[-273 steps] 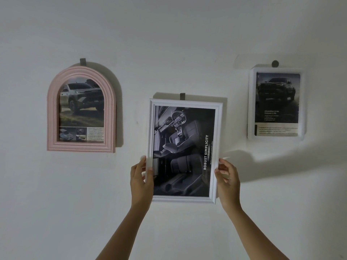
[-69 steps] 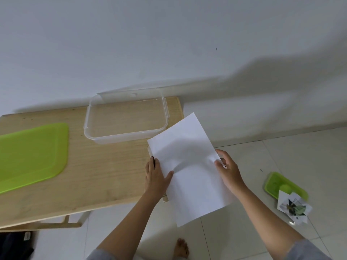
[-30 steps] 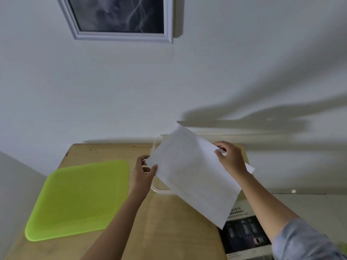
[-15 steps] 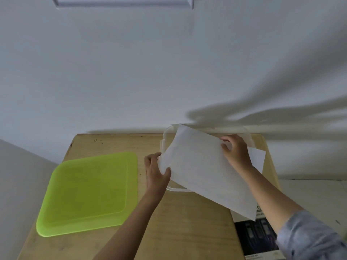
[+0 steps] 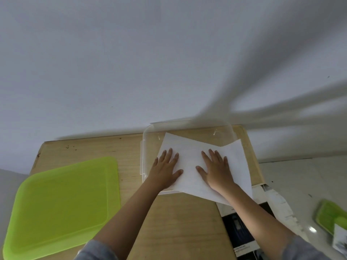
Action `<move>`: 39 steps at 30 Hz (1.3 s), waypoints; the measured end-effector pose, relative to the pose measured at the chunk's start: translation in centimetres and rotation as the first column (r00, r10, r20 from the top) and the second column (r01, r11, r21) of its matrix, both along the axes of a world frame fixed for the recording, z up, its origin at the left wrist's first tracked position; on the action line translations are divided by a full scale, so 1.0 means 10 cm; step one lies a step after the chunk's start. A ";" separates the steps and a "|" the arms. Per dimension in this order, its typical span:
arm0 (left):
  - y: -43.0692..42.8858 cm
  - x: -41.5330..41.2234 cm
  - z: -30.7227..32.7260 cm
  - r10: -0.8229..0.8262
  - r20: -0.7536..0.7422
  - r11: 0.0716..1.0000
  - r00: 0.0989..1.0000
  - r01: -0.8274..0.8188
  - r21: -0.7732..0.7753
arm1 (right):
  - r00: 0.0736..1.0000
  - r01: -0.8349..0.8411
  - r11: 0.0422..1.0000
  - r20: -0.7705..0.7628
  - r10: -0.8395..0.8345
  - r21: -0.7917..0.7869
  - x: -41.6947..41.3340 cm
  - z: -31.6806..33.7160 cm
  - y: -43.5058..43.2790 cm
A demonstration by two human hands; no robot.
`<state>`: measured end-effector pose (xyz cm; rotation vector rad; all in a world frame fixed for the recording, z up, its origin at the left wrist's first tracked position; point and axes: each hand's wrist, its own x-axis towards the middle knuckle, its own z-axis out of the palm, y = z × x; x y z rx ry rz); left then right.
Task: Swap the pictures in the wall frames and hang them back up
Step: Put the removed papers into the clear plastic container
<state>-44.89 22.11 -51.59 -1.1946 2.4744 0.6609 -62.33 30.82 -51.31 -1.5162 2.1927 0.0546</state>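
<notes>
Head view: my left hand (image 5: 165, 169) and right hand (image 5: 216, 171) press flat, fingers straight, apart, on paper (image 5: 189, 152) over the clear box (image 5: 144, 147); green lid (image 5: 62, 203) at eight o'clock.

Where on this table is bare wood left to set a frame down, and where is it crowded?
Bare wood of the table: the strip between the green lid and the clear container; the back left corner behind the lid; the near edge before the container. Crowded: the container, where left hand and right hand press white paper.
</notes>
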 end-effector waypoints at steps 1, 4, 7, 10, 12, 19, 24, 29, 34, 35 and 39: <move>0.00 0.01 -0.03 0.013 0.015 1.000 1.000 -0.013 0.026 | 1.000 -0.016 1.000 0.012 0.016 0.018 -0.01 -0.02 -0.03; 0.00 0.04 -0.06 0.043 0.024 0.999 0.999 -0.044 0.032 | 0.996 -0.089 0.996 0.028 0.088 0.032 -0.07 -0.06 -0.14; 0.03 0.04 -0.06 0.108 0.026 0.994 0.994 -0.108 0.006 | 0.984 -0.174 0.985 0.047 0.173 0.020 -0.13 -0.08 -0.25; 0.07 0.01 -0.07 0.179 0.013 0.984 0.984 -0.178 -0.011 | 0.969 -0.228 0.974 0.091 0.228 -0.011 -0.21 -0.09 -0.37; 0.08 -0.01 -0.08 0.218 0.003 0.975 0.976 -0.218 -0.029 | 0.962 -0.249 0.968 0.104 0.250 -0.025 -0.26 -0.10 -0.43; 0.08 -0.05 -0.12 0.299 -0.022 0.952 0.954 -0.300 -0.059 | 0.997 -0.054 0.994 -0.059 0.049 -0.099 -0.16 -0.10 -0.37; 0.07 -0.05 -0.16 0.299 -0.046 0.952 0.953 -0.302 -0.056 | 0.998 0.008 1.000 -0.059 -0.009 -0.020 -0.13 -0.16 -0.33; 0.04 -0.01 -0.15 0.309 -0.077 0.950 0.948 -0.312 -0.022 | 0.999 0.049 0.998 -0.006 -0.050 -0.033 -0.10 -0.23 -0.37; 0.03 -0.02 -0.08 0.319 -0.057 0.947 0.946 -0.320 -0.007 | 0.998 0.033 0.999 0.046 -0.031 -0.039 -0.15 -0.14 -0.32; 0.03 -0.03 -0.05 0.325 -0.059 0.946 0.944 -0.325 -0.001 | 0.996 0.043 0.998 0.077 -0.039 -0.044 -0.17 -0.09 -0.30; 0.08 -0.08 0.13 0.361 -0.142 0.930 0.922 -0.367 -0.013 | 0.987 0.084 0.986 0.150 -0.062 -0.146 -0.24 0.18 -0.18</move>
